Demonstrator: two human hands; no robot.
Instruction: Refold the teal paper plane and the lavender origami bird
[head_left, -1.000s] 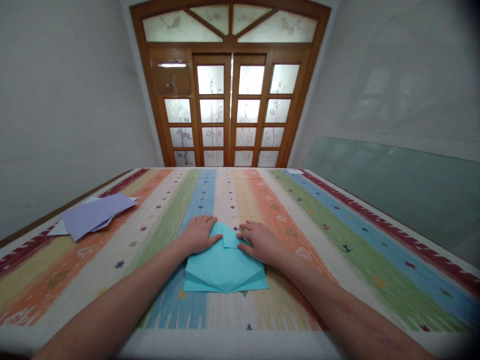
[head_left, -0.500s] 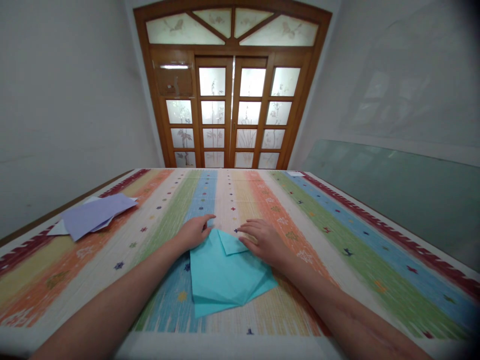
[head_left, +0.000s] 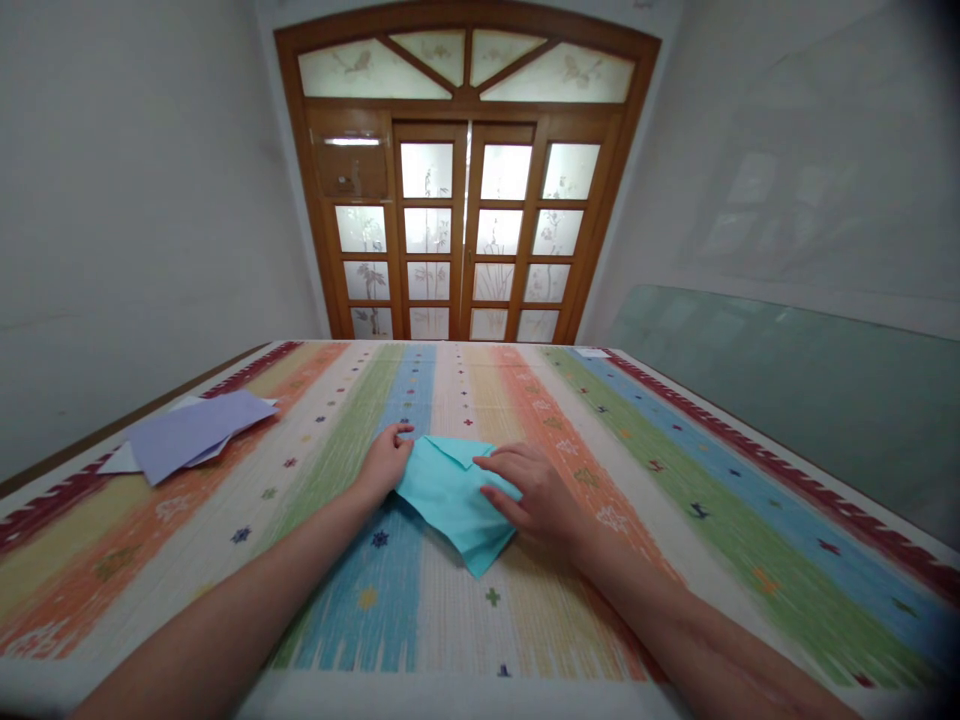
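Note:
A folded sheet of turquoise paper point(head_left: 454, 495) is tilted up off the tablecloth, its lower corner pointing toward me and a small folded flap along its far edge. My left hand point(head_left: 385, 462) is closed on the paper's left edge, thumb on the near side and fingers behind. At the right side, my right hand point(head_left: 534, 492) has its thumb and fingers apart. Its fingertips reach over the paper near the flap, and whether they press on it I cannot tell.
Purple and white sheets of paper point(head_left: 196, 432) lie in a loose pile at the left of the table. A striped cloth point(head_left: 330, 610) covers the tabletop. A small white paper point(head_left: 592, 353) lies at the far right. Beyond the table stand wooden doors with glass panes point(head_left: 465, 225).
The turquoise paper has been lifted and tipped, its near edge moving away from me. My left hand has shifted slightly; my right hand's thumb and fingers have spread further.

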